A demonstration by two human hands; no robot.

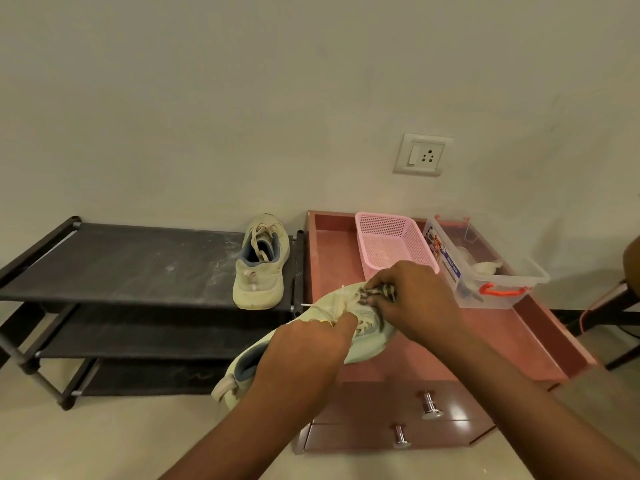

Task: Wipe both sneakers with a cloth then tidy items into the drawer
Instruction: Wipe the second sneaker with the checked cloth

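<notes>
From my seat the main worry is the held sneaker: its heel hangs out past the front left corner of the cabinet top while the toe lies over it, and I cannot tell whether the sole rests on the surface at all. If the supporting grip slackens while the other hand scrubs, I judge the shoe could tip heel-first to the floor. The loose laces sit right under the wiping, so the cloth could snag them and drag a loop out. A wide stroke away from me could also knock the pink basket, which stands just beyond the knuckles. The left hand is clenched over the middle of the shoe, fingers curled in beside the laces. The right hand is bunched tight round the dark striped cloth and presses it onto the tongue area. The second sneaker stands upright on the top shelf of the shoe rack, well apart from both hands, and both drawers below are closed, so the tidying is not yet begun.
</notes>
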